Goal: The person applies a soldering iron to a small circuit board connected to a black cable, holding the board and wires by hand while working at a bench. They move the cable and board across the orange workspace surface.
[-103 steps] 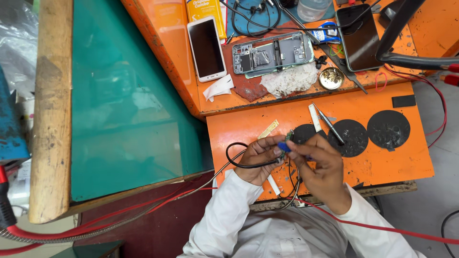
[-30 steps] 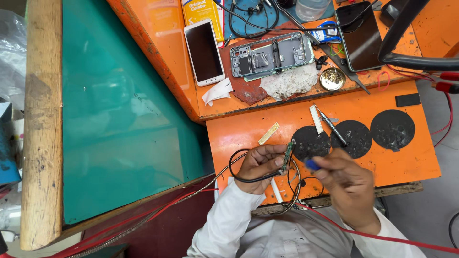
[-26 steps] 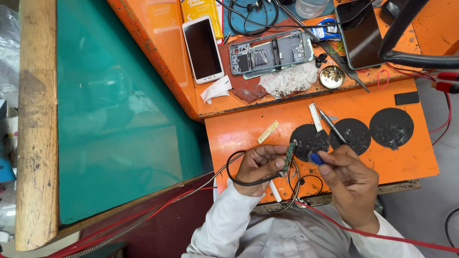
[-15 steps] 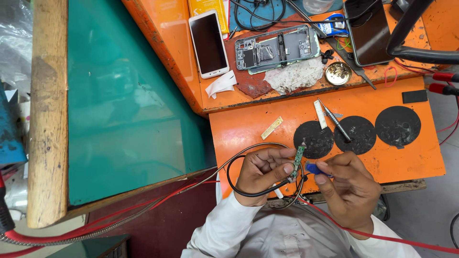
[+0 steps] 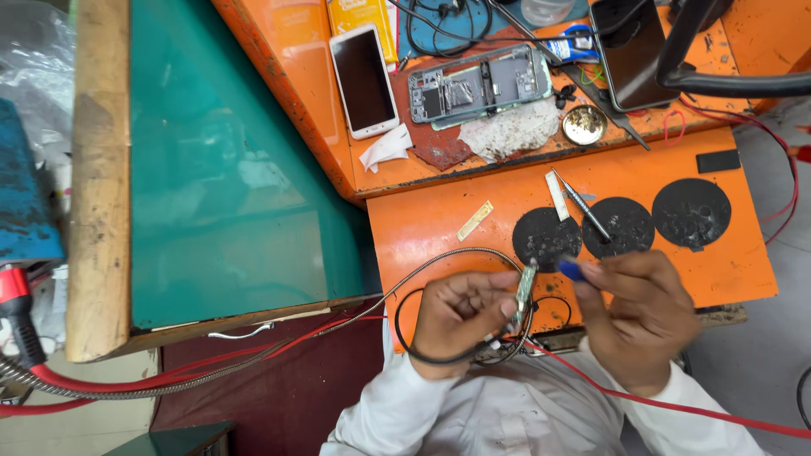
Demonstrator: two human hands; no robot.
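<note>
My left hand (image 5: 463,312) grips a narrow green circuit board strip (image 5: 525,287) held upright, with a black cable (image 5: 422,350) looped under the fist. My right hand (image 5: 644,312) pinches a small blue-handled tool (image 5: 571,269) whose tip sits right beside the strip's upper end. Both hands hover over the front edge of the orange lower shelf (image 5: 439,228). White sleeves cover both forearms.
On the shelf lie three black round pads (image 5: 691,212), a screwdriver (image 5: 583,207) and a small yellow strip (image 5: 475,220). The orange bench above holds a white phone (image 5: 364,81), an opened phone (image 5: 473,85), a dark phone (image 5: 629,52) and a small round tin (image 5: 584,124). A teal glass top (image 5: 220,169) lies left; red wires trail below.
The blue tool, first pinched between both hands, is now in my right hand alone. My left hand now holds the green strip upright, and both hands have drifted slightly lower in view.
</note>
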